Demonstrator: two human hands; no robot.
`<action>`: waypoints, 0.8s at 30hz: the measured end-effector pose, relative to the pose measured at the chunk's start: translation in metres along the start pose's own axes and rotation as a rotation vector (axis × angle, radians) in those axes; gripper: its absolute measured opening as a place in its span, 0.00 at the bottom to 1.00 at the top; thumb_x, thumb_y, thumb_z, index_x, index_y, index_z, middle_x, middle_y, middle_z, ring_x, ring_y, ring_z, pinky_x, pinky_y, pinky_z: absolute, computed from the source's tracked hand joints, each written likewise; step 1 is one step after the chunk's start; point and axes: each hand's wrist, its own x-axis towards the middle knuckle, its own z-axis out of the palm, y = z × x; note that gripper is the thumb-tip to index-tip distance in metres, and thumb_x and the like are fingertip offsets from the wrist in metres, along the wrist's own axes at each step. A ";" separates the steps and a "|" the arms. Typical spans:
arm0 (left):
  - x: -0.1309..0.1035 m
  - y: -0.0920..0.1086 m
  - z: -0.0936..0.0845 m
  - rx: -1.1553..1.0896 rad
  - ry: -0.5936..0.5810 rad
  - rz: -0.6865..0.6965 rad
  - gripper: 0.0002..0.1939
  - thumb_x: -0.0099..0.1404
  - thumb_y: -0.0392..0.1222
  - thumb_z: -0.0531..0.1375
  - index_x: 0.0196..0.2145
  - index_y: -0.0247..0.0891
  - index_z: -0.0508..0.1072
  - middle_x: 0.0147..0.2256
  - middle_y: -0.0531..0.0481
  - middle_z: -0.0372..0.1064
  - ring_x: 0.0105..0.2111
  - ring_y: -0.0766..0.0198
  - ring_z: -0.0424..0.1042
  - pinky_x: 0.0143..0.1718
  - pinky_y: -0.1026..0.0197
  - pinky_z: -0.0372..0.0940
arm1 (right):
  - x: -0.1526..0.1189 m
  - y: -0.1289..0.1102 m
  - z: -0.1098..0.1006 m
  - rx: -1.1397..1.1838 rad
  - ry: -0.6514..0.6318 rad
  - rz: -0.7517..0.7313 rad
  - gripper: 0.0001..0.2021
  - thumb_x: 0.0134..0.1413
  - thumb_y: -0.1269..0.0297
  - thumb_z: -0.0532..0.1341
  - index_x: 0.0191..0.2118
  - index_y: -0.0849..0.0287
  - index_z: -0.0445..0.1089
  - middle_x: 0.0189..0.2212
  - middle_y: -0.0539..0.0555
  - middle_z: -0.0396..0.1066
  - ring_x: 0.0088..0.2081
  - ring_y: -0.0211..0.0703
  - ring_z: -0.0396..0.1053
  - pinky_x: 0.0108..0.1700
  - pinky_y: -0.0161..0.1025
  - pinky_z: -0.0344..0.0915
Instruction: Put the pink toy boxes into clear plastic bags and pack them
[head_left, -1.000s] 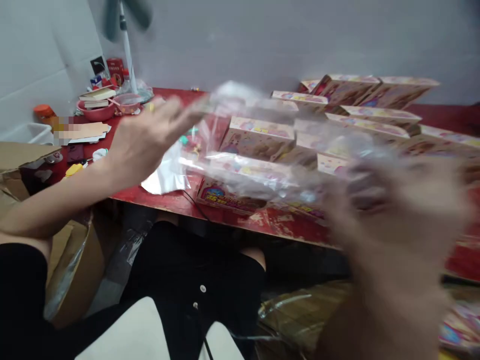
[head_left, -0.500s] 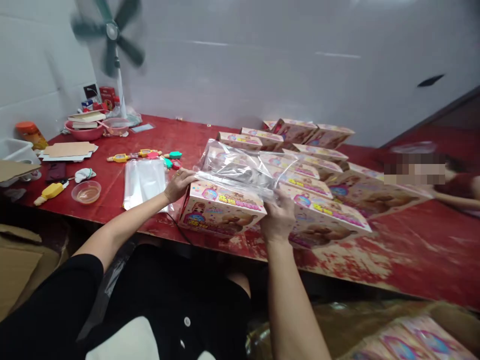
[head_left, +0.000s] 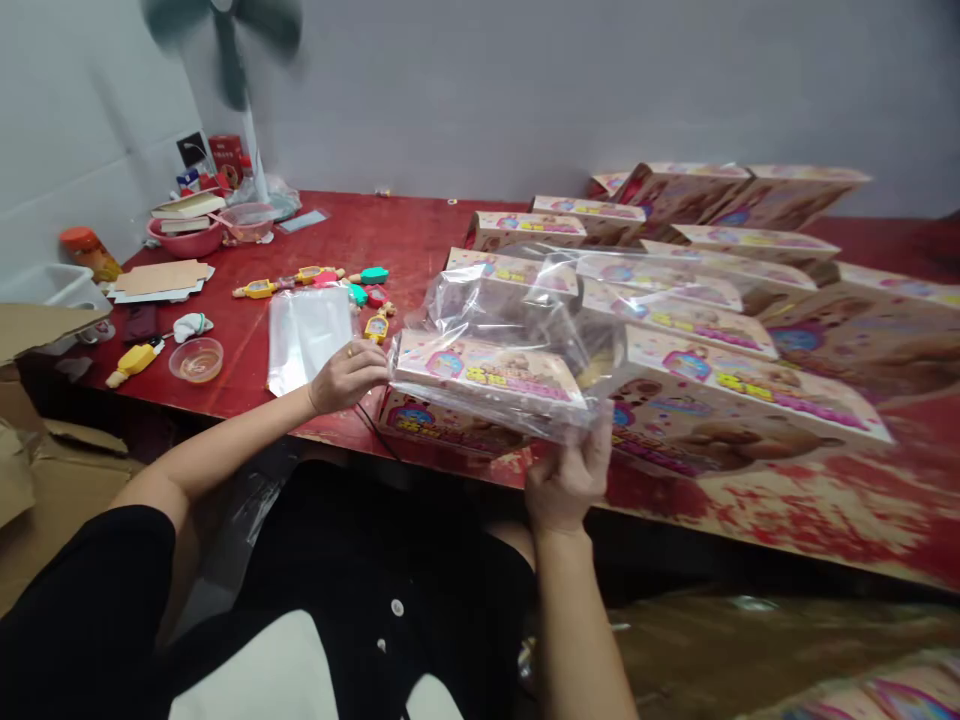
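Observation:
A printed cardboard box (head_left: 450, 428) stands near the table's front edge. A clear plastic bag (head_left: 469, 310) lies over its top and hangs a little way down its front. At the bag's left front corner, my left hand (head_left: 349, 378) pinches the edge of the plastic. My right hand (head_left: 564, 480) is closed on the opposite edge, at the box's right front corner. The lower front of the box shows below the bag. A stack of flat clear bags (head_left: 309, 335) rests just left of the box.
Several similar printed boxes (head_left: 739, 410) stand to the right and behind. Small yellow, red and green toys (head_left: 259, 289) lie at the left, near a shallow clear bowl (head_left: 196, 360). A fan (head_left: 229, 60) stands at the back left. Open cardboard (head_left: 71, 500) is below left.
The bag's open edge has come forward and down over the box's top front edge. Both hands have moved with it toward me. The camera view has shifted.

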 end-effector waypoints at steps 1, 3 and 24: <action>-0.008 0.001 0.002 0.021 -0.042 -0.008 0.07 0.73 0.38 0.57 0.42 0.42 0.76 0.38 0.45 0.77 0.45 0.60 0.75 0.51 0.52 0.69 | -0.009 0.000 0.005 0.011 -0.035 0.076 0.23 0.58 0.71 0.54 0.58 0.68 0.71 0.68 0.70 0.57 0.69 0.62 0.57 0.68 0.58 0.61; -0.022 0.003 0.007 0.003 -0.109 -0.093 0.11 0.75 0.39 0.53 0.39 0.41 0.77 0.36 0.45 0.77 0.41 0.60 0.75 0.49 0.52 0.68 | -0.024 -0.002 0.011 0.069 -0.135 0.197 0.20 0.57 0.67 0.56 0.53 0.68 0.74 0.68 0.72 0.56 0.70 0.64 0.55 0.68 0.58 0.61; 0.052 0.020 0.051 -0.825 0.476 -1.624 0.24 0.65 0.55 0.66 0.23 0.38 0.61 0.16 0.61 0.51 0.14 0.75 0.51 0.18 0.68 0.46 | 0.093 0.005 0.034 1.074 -0.245 1.083 0.13 0.43 0.60 0.70 0.37 0.55 0.72 0.29 0.50 0.74 0.30 0.43 0.74 0.31 0.40 0.76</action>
